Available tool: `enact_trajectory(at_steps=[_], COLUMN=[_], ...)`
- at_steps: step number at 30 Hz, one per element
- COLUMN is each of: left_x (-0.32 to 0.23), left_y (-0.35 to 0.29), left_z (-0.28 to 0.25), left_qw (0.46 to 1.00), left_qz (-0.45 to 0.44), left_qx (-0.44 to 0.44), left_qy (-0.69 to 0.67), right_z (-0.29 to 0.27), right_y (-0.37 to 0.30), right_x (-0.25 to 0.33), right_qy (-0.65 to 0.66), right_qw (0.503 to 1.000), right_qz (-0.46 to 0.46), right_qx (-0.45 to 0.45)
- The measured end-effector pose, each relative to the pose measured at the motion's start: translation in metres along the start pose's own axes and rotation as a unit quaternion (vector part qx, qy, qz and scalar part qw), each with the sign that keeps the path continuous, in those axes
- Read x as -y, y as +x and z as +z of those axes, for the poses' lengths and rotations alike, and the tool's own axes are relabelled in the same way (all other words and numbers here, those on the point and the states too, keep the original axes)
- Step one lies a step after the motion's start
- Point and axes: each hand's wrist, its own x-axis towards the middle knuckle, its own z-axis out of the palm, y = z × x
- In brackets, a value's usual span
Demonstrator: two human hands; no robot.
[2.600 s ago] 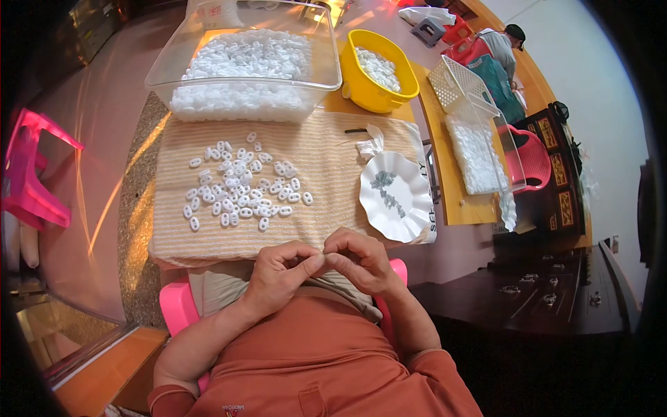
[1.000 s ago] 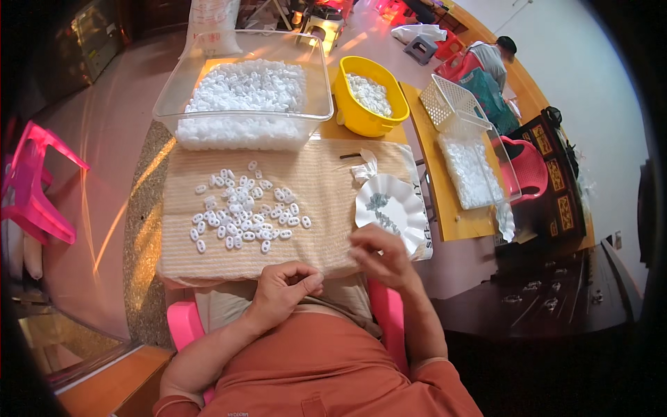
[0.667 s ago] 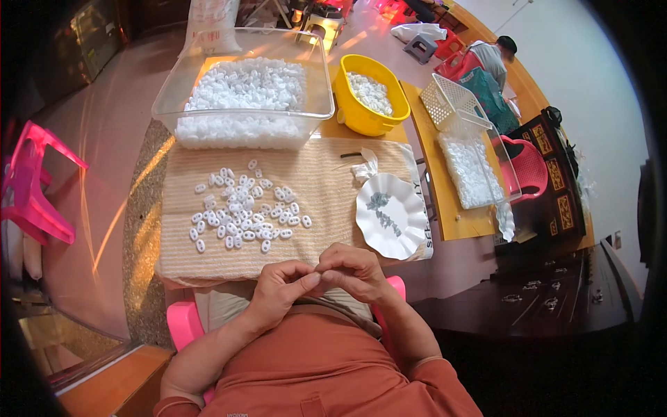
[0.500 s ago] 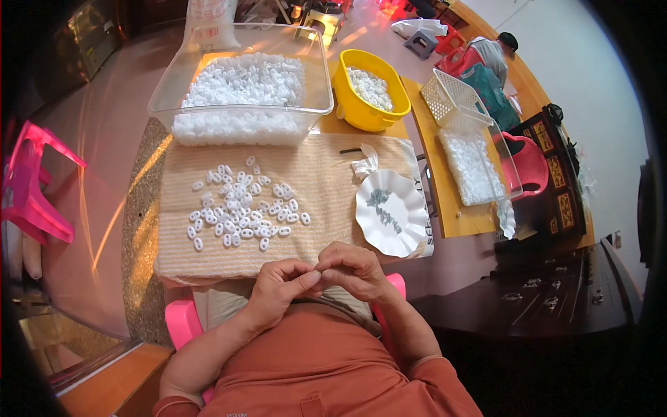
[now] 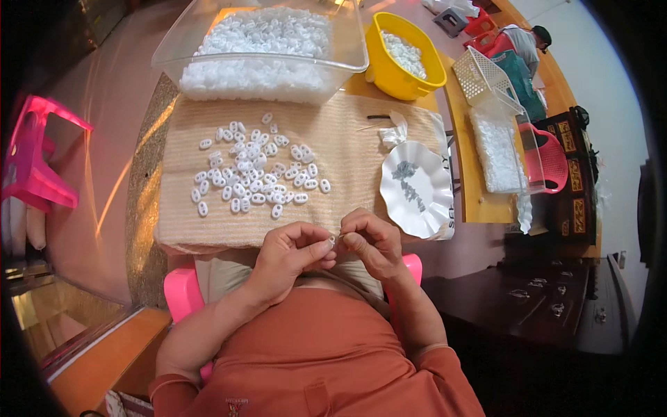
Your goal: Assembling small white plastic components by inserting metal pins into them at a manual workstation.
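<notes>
In front of my waist, just off the near edge of the towel, my two hands meet fingertip to fingertip. My left hand [image 5: 295, 251] pinches a small whitish piece [image 5: 333, 239] between thumb and forefinger. Right beside it, the thumb and forefinger of my right hand [image 5: 375, 243] are pressed together on something too small to make out. Many small white oval plastic pieces with two holes [image 5: 251, 167] lie scattered on the striped beige towel [image 5: 351, 167]. To the right rests a white scalloped plate [image 5: 432, 217] bearing tiny grey-green bits [image 5: 405, 172].
Behind the towel stand a clear plastic bin [image 5: 351, 62] of white pieces and a yellow tub [image 5: 389, 78]. A crumpled white wrapper [image 5: 396, 132] lies above the plate. Rightward are a side table [image 5: 479, 208], a white basket [image 5: 481, 73] and a seated person. A pink stool [image 5: 42, 181] stands left.
My view has shifted, so the table appears higher and slightly to the right. My fingertips have parted a little, and the small whitish piece shows between them.
</notes>
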Motion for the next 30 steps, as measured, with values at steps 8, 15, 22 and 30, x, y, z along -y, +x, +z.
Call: enact_trajectory(at_steps=[8, 15, 22, 30], left_x=[0.0007, 0.0014, 0.0015, 0.0019], left_y=[-0.0006, -0.0004, 0.0005, 0.0007], left_z=[-0.0001, -0.0015, -0.0021, -0.0021], left_qw=[1.000, 0.999, 0.999, 0.999], left_qz=[-0.004, -0.004, -0.005, -0.007], left_qx=[-0.023, -0.038, -0.039, -0.039], left_qy=[-0.021, -0.025, -0.030, -0.025], right_z=[0.0043, 0.0080, 0.0098, 0.0090], right_y=[-0.0002, 0.0002, 0.0009, 0.0004], right_x=[-0.0090, -0.0079, -0.0050, -0.0045], right_qy=[-0.003, -0.012, -0.033, -0.041], right_qw=[1.000, 1.000, 0.999, 0.999], right_qz=[-0.002, -0.003, 0.012, 0.027], right_qx=[-0.001, 0.008, -0.002, 0.002])
